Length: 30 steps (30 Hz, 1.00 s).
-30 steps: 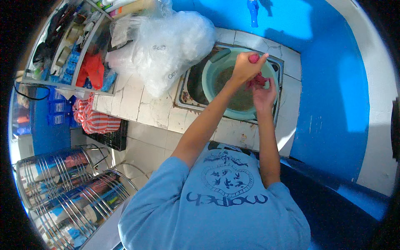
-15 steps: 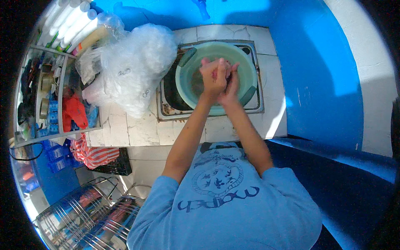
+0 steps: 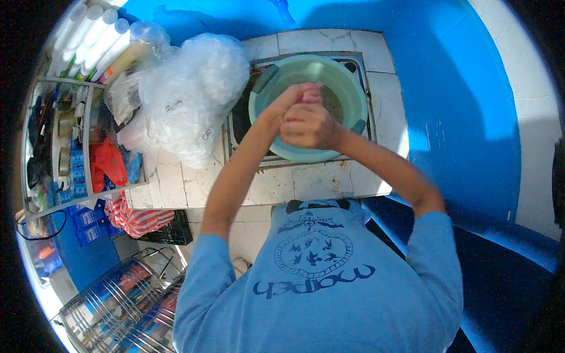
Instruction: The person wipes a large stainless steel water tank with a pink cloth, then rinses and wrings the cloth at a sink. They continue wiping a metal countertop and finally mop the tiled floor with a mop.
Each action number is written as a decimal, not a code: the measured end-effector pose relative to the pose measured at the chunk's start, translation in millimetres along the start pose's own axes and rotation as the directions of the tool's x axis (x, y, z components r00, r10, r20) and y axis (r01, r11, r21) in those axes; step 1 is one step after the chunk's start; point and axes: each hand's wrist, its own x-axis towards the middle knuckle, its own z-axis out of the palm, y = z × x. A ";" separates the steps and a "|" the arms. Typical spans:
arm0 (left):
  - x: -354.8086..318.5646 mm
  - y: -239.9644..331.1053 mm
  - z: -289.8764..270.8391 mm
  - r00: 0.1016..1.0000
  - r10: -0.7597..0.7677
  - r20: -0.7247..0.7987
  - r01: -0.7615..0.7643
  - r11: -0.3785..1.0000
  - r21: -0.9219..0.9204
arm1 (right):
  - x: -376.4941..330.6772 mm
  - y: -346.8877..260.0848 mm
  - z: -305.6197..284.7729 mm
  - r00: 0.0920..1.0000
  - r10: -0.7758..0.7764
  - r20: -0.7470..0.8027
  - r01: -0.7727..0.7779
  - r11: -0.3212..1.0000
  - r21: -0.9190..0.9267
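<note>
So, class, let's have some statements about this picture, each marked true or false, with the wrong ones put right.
1. The left hand and right hand are together over the green basin. True.
2. The basin stands on the floor. False: it sits at the sink.
3. Nothing lies left of the basin. False: a bulky clear plastic bag lies there on the tiled counter.
4. A red-and-white striped bundle shows near a black crate. True.
5. Right of the counter rises a yellow surface. False: a blue wall stands there.
6. The person wears a blue shirt with dark printing. True.
</note>
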 end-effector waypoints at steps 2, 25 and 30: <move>8.1 -5.0 -1.6 0.989 -0.050 -0.143 0.081 0.972 0.222 | -11.3 -0.1 5.6 0.985 -0.129 0.111 0.130 0.992 0.002; 107.4 -25.1 -8.7 0.910 0.326 -0.256 0.375 -0.385 0.843 | -154.3 57.8 114.0 0.674 0.381 0.633 -0.528 0.848 0.051; 85.1 -7.9 -4.3 0.863 0.420 -0.280 0.298 0.025 0.954 | -98.8 47.1 68.4 0.539 0.197 0.819 -0.077 0.980 -0.185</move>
